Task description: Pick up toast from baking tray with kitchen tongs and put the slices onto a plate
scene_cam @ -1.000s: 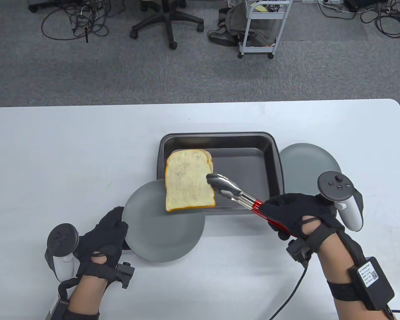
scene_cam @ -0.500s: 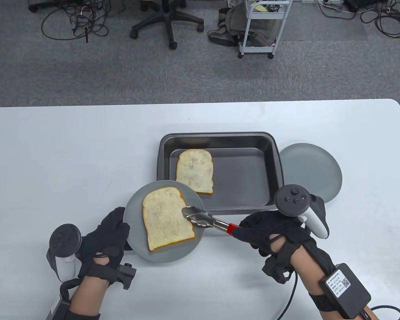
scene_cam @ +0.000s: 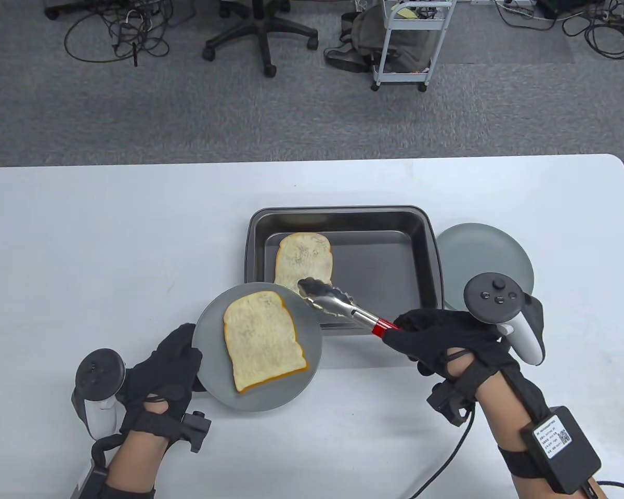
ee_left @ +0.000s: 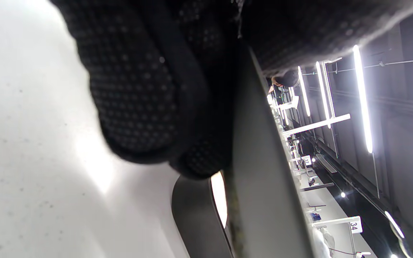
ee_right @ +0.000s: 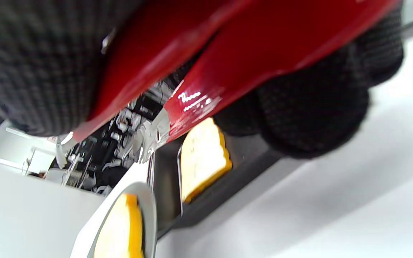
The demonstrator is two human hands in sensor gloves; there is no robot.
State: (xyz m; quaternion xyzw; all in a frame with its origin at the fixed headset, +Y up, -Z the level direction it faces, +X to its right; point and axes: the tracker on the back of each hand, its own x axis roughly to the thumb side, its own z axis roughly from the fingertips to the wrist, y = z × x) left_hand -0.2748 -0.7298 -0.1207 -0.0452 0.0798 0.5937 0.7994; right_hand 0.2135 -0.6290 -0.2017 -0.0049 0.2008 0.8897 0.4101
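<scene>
Pale toast (scene_cam: pixel 264 340) with an orange crust lies flat on the near grey plate (scene_cam: pixel 208 338), whose far edge overlaps the dark tray (scene_cam: pixel 343 217). A second slice (scene_cam: pixel 304 254) lies in the tray's left half. The tongs (scene_cam: pixel 338 305), steel with red handles, hang over the tray's near edge with tips a little apart and empty, gripped by the right hand (scene_cam: pixel 442 340). The left hand (scene_cam: pixel 161 374) pinches the plate's left rim. Another plate (scene_cam: pixel 486 254) sits right of the tray on the white table (scene_cam: pixel 109 234).
</scene>
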